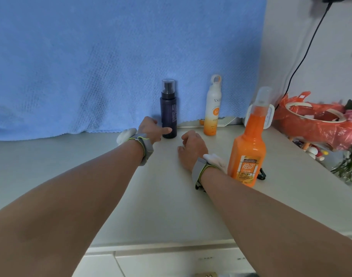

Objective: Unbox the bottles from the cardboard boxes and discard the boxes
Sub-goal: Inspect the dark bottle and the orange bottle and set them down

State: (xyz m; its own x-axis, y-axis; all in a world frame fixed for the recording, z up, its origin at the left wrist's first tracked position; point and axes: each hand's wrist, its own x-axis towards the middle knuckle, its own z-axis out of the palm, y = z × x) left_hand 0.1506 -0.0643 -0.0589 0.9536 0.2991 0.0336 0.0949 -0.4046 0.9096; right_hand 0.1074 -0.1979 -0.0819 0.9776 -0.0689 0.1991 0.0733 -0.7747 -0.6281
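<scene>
Three bottles stand upright on the white counter (103, 156): a dark spray bottle (168, 108) at the back, a white-and-orange sunscreen can (212, 108) to its right, and a large orange bottle (248, 152) nearer on the right. My left hand (151, 129) is at the dark bottle's base, its thumb lying across the front of the bottle while its fingers are hidden behind. My right hand (192, 149) rests on the counter between the dark bottle and the orange bottle, fingers loosely curled, holding nothing. No cardboard box is in view.
A blue towel (111, 66) hangs behind the counter. A bin lined with an orange-red plastic bag (319, 120) stands at the right, past the counter's edge. A black cable (309, 45) runs down the wall. Drawer fronts (171, 262) lie below the near edge.
</scene>
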